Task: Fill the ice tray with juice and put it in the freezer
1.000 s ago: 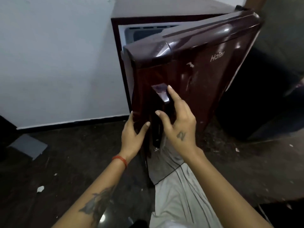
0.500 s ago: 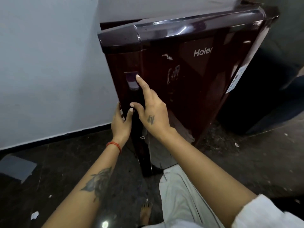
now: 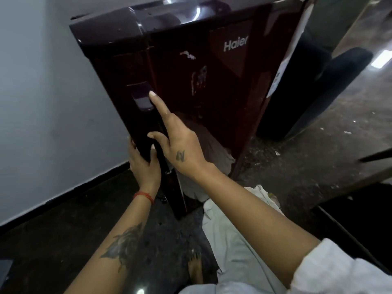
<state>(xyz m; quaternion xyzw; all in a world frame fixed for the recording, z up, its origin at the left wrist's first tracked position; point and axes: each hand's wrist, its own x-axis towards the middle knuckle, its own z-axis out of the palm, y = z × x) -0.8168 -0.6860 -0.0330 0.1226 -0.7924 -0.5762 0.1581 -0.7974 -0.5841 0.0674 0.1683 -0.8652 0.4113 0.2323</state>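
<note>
A small dark maroon fridge (image 3: 212,85) stands against the pale wall, its door flush with the cabinet. My left hand (image 3: 144,162) lies flat against the door's left edge, fingers spread over the corner. My right hand (image 3: 178,143) rests on the door front with the index finger stretched up to the recessed handle (image 3: 141,98). Neither hand holds anything. No ice tray or juice is in view.
A pale wall (image 3: 42,92) with a dark skirting runs to the left. A black bin-like object (image 3: 314,98) leans close on the fridge's right. The dark floor (image 3: 318,162) carries bits of litter. My leg in light trousers (image 3: 231,240) and bare foot sit below.
The fridge door has swung from partly open to shut under both hands. My hands stay pressed on its left side, and the view has moved closer.
</note>
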